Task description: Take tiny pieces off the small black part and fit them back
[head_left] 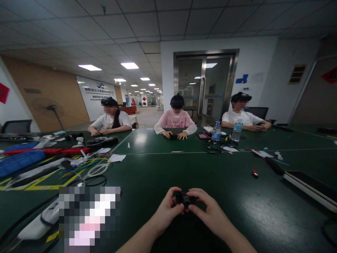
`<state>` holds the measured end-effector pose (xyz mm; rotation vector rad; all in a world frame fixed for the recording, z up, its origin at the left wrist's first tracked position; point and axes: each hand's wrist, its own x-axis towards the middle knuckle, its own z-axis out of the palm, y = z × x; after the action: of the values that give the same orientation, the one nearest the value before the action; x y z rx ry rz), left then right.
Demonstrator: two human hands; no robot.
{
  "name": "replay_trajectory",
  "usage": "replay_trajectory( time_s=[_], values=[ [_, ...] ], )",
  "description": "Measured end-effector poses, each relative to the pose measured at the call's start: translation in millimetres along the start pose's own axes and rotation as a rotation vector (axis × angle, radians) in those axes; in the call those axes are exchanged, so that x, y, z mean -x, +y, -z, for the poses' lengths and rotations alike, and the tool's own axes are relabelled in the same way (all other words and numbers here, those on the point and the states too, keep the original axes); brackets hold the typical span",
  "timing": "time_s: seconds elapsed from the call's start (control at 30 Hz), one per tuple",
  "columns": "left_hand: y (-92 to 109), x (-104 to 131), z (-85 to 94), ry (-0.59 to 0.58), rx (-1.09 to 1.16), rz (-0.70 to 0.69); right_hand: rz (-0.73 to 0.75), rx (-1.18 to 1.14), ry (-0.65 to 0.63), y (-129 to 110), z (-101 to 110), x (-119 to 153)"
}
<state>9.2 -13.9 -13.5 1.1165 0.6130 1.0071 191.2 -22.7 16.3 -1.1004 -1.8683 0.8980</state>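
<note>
Fingertips of left hand [168, 207] and right hand [207, 211] pinch small black part [185, 199] at six o'clock on table [158, 168]; likely light, rigid; best gripped at its ends.

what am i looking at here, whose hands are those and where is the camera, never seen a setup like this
There is no machine here. The one picture comes from a camera worn on a person's head, looking forward and down, so the two bare hands at the bottom are that person's own. The left hand and right hand together pinch a small black part just above a dark green table; what the part is cannot be told. On the left of the table lie cables and a blue tray; a small red item lies to the right. Across the table sit three other people, each with their hands at small things, and two water bottles stand near them.
</note>
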Motion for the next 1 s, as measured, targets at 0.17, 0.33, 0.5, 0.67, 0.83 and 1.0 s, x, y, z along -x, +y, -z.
replay_trajectory(
  time_s=[0.17,0.33,0.5,0.67,0.83,1.0],
  values=[
    [-0.1,-0.3,1.6,-0.012,0.002,0.005,-0.024,0.033,0.0,-1.2,0.9,2.1],
    [-0.4,-0.4,2.5,-0.034,-0.002,0.013,-0.037,0.077,0.02,-2.6,0.2,3.2],
    [-0.9,-0.4,0.6,-0.047,0.025,0.002,-0.014,0.081,-0.012,-5.0,-1.4,2.2],
    [2.2,1.5,-2.5,-0.014,0.031,0.032,-0.014,0.048,-0.064,-5.7,-1.4,1.1],
    [3.2,0.8,-3.7,-0.006,0.031,0.031,-0.005,0.046,-0.044,-3.8,-1.8,1.9],
    [0.7,-0.9,-2.0,-0.013,0.044,0.008,0.008,0.031,-0.022,-0.3,-2.5,1.6]
  ],
)
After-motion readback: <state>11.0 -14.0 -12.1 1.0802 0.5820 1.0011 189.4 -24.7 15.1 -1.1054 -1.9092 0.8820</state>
